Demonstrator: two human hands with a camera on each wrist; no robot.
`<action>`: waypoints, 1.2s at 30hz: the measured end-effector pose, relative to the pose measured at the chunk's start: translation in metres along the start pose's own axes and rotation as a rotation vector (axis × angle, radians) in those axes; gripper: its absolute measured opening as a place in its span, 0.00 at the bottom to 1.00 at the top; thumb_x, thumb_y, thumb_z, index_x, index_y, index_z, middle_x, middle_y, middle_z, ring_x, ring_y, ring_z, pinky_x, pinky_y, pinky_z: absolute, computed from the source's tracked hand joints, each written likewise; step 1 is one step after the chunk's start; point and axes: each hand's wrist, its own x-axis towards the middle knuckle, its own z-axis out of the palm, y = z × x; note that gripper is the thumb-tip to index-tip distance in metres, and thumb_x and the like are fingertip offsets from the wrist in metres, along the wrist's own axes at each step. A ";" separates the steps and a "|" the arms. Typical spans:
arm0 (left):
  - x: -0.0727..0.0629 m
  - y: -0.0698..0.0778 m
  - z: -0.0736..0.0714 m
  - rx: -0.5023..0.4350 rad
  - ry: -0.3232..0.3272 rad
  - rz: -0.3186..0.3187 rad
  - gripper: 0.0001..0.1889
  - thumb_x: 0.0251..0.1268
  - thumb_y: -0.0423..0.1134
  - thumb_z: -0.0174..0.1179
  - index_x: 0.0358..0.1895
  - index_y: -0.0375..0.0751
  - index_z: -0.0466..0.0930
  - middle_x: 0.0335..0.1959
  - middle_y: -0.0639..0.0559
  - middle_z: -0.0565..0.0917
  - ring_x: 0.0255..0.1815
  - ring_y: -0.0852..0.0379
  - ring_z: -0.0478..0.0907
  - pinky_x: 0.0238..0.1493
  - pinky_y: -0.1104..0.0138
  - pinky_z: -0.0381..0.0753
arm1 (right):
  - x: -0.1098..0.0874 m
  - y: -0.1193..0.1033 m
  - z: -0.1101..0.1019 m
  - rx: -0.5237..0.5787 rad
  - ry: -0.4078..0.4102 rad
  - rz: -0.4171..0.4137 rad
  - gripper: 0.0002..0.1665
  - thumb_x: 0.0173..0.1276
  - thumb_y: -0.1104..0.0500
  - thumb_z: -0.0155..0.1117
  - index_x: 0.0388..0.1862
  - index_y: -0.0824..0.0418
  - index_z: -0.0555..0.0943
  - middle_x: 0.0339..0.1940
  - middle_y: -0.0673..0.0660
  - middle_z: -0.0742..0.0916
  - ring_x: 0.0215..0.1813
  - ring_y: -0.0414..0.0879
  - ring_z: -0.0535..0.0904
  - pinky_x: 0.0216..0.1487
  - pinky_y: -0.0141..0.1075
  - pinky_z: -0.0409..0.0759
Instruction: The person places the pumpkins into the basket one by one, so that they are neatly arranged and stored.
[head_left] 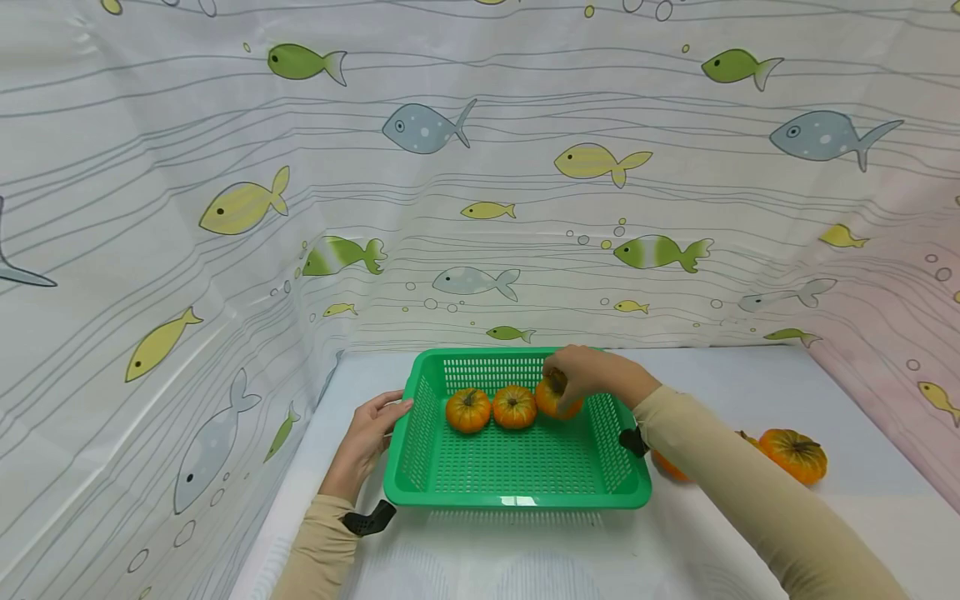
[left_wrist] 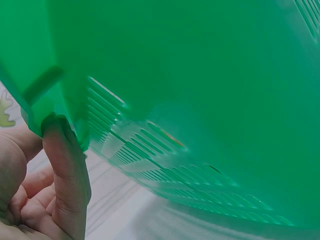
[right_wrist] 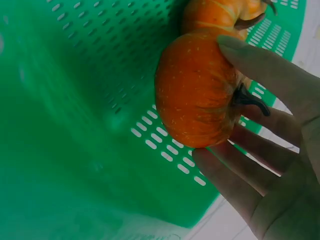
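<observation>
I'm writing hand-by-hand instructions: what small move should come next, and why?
Probably ease open the right hand and release the held pumpkin: it is inside the green basket, lined up beside two other pumpkins, while the left hand holds the basket's side. Whether it touches the bottom is hard to tell.

White plastic-looking sheeting encloses the space, with a far wall (head_left: 540, 100), a left wall (head_left: 112, 275) and a right wall (head_left: 892, 325). Thin grey wavy lines run across it among small outlined bubbles and printed fish: a spotted blue-grey fish (head_left: 427, 131), a striped yellow fish (head_left: 588, 162) and a green-and-white banded fish (head_left: 656, 252) on the far side. The left sheet hangs in soft folds and creases; the right one has a pinkish tint. Below spreads a pale worktop (head_left: 757, 387), bluish-white at its far end, with faint round patterns nearer. The light is bright and diffuse.
</observation>
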 end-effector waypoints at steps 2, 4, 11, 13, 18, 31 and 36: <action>0.000 0.000 0.001 -0.001 0.000 -0.002 0.28 0.75 0.43 0.64 0.72 0.34 0.70 0.41 0.58 0.90 0.35 0.62 0.90 0.39 0.68 0.90 | 0.002 0.000 0.002 -0.002 -0.004 0.007 0.25 0.54 0.58 0.84 0.49 0.62 0.85 0.40 0.53 0.86 0.39 0.43 0.77 0.40 0.35 0.81; 0.000 0.000 0.001 -0.001 0.000 -0.002 0.29 0.75 0.43 0.64 0.72 0.35 0.70 0.41 0.58 0.91 0.35 0.62 0.90 0.39 0.68 0.90 | 0.005 0.001 0.004 -0.005 -0.010 0.020 0.24 0.53 0.59 0.84 0.48 0.61 0.85 0.40 0.52 0.87 0.40 0.44 0.78 0.42 0.36 0.82; 0.000 0.000 0.001 0.000 0.002 0.004 0.29 0.75 0.43 0.64 0.72 0.34 0.70 0.43 0.56 0.91 0.36 0.62 0.90 0.39 0.67 0.90 | 0.016 -0.001 0.014 -0.046 -0.054 0.067 0.26 0.53 0.57 0.86 0.49 0.60 0.85 0.44 0.52 0.87 0.44 0.44 0.80 0.48 0.39 0.85; 0.000 0.000 0.001 -0.001 -0.001 0.004 0.29 0.75 0.43 0.64 0.72 0.34 0.70 0.43 0.56 0.91 0.36 0.61 0.90 0.39 0.67 0.90 | 0.017 -0.003 0.016 -0.052 -0.070 0.083 0.26 0.53 0.57 0.86 0.49 0.60 0.85 0.44 0.52 0.87 0.44 0.44 0.80 0.49 0.40 0.85; -0.001 0.000 0.001 -0.006 -0.009 0.003 0.29 0.75 0.43 0.64 0.72 0.34 0.70 0.42 0.56 0.91 0.36 0.61 0.90 0.40 0.67 0.90 | 0.019 -0.007 0.021 -0.062 -0.097 0.115 0.22 0.54 0.59 0.85 0.45 0.57 0.84 0.41 0.50 0.86 0.42 0.45 0.78 0.47 0.41 0.84; -0.002 0.000 -0.001 -0.008 -0.011 -0.001 0.29 0.75 0.43 0.64 0.73 0.34 0.69 0.43 0.56 0.91 0.36 0.61 0.90 0.39 0.67 0.90 | 0.019 -0.010 0.024 -0.067 -0.105 0.118 0.32 0.57 0.63 0.82 0.61 0.61 0.83 0.56 0.56 0.87 0.55 0.50 0.82 0.60 0.47 0.84; -0.002 0.001 0.000 -0.012 -0.016 0.006 0.29 0.75 0.42 0.64 0.73 0.34 0.69 0.42 0.56 0.91 0.36 0.61 0.90 0.38 0.67 0.90 | 0.017 -0.009 0.021 -0.046 -0.085 0.127 0.37 0.56 0.64 0.81 0.66 0.60 0.81 0.62 0.57 0.86 0.61 0.52 0.81 0.63 0.48 0.83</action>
